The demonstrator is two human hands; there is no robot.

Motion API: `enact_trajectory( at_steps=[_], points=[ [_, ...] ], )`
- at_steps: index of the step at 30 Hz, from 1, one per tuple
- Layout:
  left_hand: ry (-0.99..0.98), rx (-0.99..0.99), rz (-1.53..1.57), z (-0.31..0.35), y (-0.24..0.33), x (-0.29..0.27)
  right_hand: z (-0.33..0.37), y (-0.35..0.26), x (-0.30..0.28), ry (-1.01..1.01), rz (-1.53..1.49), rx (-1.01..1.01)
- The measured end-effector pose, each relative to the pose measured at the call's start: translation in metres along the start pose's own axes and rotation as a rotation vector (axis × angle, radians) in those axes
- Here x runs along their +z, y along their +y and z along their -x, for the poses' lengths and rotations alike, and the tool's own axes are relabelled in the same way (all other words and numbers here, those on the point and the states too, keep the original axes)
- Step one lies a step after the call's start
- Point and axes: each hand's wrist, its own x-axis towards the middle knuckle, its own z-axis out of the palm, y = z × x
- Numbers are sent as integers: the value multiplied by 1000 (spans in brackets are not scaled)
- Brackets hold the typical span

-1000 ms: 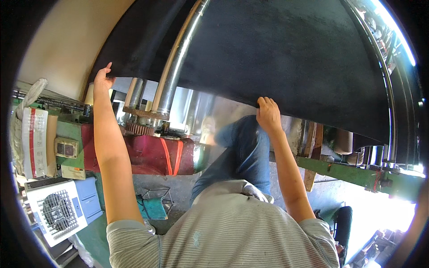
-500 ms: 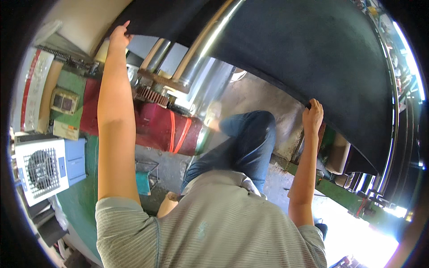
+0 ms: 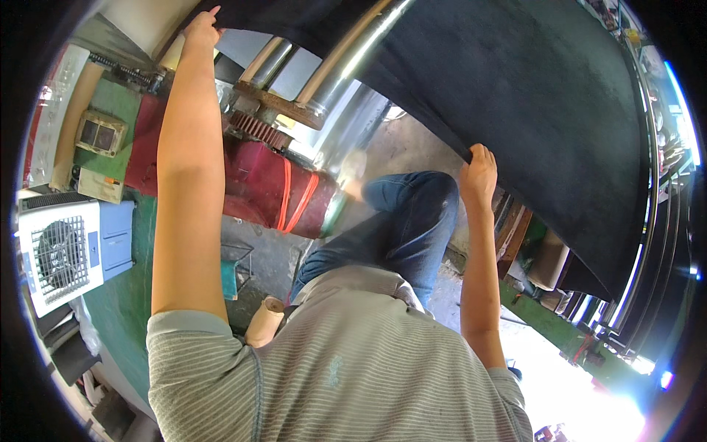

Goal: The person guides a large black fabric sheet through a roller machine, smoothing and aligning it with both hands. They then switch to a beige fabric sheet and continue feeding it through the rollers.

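Note:
A wide black sheet (image 3: 530, 103) spreads across the top and right of the view, its near edge running down toward the right. My right hand (image 3: 479, 177) is closed on that near edge, which bunches into folds beside the fingers. Far off at the upper left, my left hand (image 3: 200, 31) grips the sheet's edge near its left end, one finger sticking out. Part of that grip is hidden behind the hand. Between my hands, a shiny metal roller (image 3: 353, 55) and a shorter roller (image 3: 266, 62) stand close to the sheet.
A toothed gear (image 3: 259, 130) sits below the rollers, above a dark red cover (image 3: 247, 184) with orange bands. A white-and-blue fan unit (image 3: 62, 254) stands at left. Long metal rails (image 3: 648, 250) run along the right. A tan roll (image 3: 550, 259) lies under the sheet.
My right hand has moved left and slightly up, drawing the sheet's edge with it into folds. My left hand has shifted slightly farther away.

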Motion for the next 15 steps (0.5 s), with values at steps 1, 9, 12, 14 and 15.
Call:
enact_trajectory(
  at_steps=[1, 9, 12, 14, 15],
  points=[
    [119, 25, 43, -7, 0, 2, -2, -5, 3, -7, -13, -24],
    [-490, -51, -155, -31, -13, -20, -11, 24, -7, 125, 18, -311],
    [-544, -94, -275, -1, -17, 9, -4, 78, -40, 207, 210, -36],
    [-514, -73, -246, 0, -16, 7, 10, 121, -49, 237, 311, 270],
    [-501, -61, -231, -4, -16, 3, 18, 137, -53, 190, 306, 296]
  ],
)
